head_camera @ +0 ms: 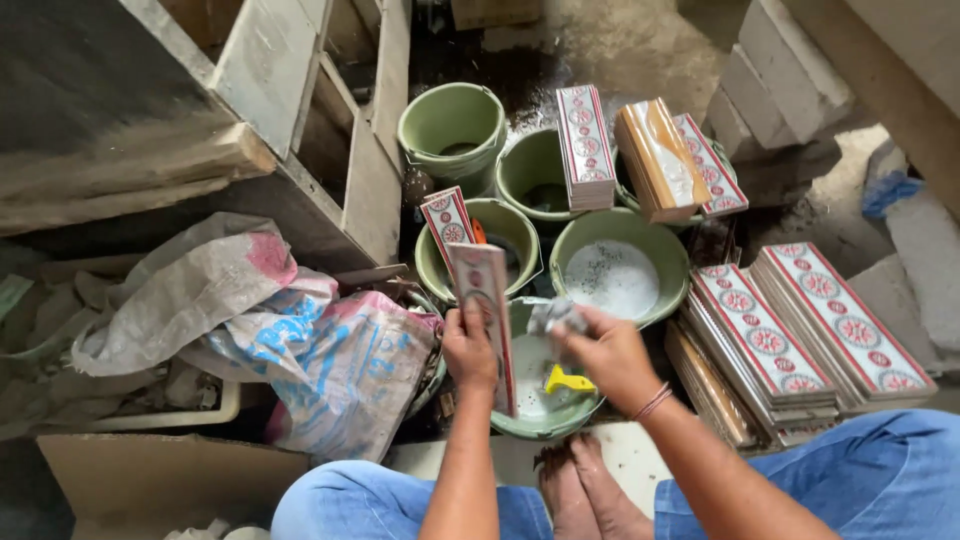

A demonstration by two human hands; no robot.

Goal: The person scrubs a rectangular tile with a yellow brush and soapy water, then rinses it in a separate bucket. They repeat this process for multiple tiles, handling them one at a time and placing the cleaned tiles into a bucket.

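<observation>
My left hand (468, 350) grips a long narrow patterned tile (485, 310) and holds it upright on edge over a green bucket (545, 420). My right hand (605, 350) presses a grey cloth (555, 317) against the tile's right side. A yellow scraper (566, 381) lies in the bucket just below my right hand. Another patterned tile (447, 222) leans on a green bucket (500, 225) behind the one I hold.
Several green buckets stand beyond, one with white powder (612, 277). Stacks of patterned tiles (800, 335) lie on the right; more tiles (585, 145) rest across the far buckets. Printed sacks (330, 365) and wooden planks (120, 170) fill the left. My bare feet (585, 490) are below.
</observation>
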